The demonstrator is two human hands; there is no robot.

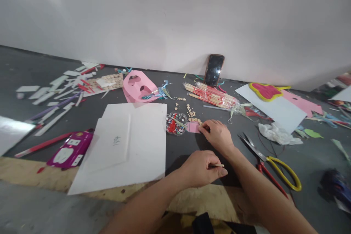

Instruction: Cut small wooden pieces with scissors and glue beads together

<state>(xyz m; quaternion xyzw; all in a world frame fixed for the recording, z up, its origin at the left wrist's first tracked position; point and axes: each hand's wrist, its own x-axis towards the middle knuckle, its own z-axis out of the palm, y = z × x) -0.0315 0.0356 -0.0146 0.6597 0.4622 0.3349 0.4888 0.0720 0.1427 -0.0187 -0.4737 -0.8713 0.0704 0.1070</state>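
My left hand [201,168] is closed near the table's front edge, with the end of a short pale wooden stick [218,165] poking out between thumb and fingers. Farther forward, my right hand [218,136] has its fingertips pressed together at the right edge of a small pink paper piece [193,127]. Whatever those fingertips may hold is hidden. Small pale wooden beads [192,113] lie scattered just behind the pink piece. Left of it is a clear round container [177,123] of red bits and googly eyes.
White sheets [145,146] lie left, beside a purple case [71,150]. Yellow-handled scissors [270,161] and red-handled pliers [271,179] are right. Bagged wooden sticks [210,95] lie ahead, below a phone [214,69] against the wall. A pink paper mask [139,87] sits behind the sheets.
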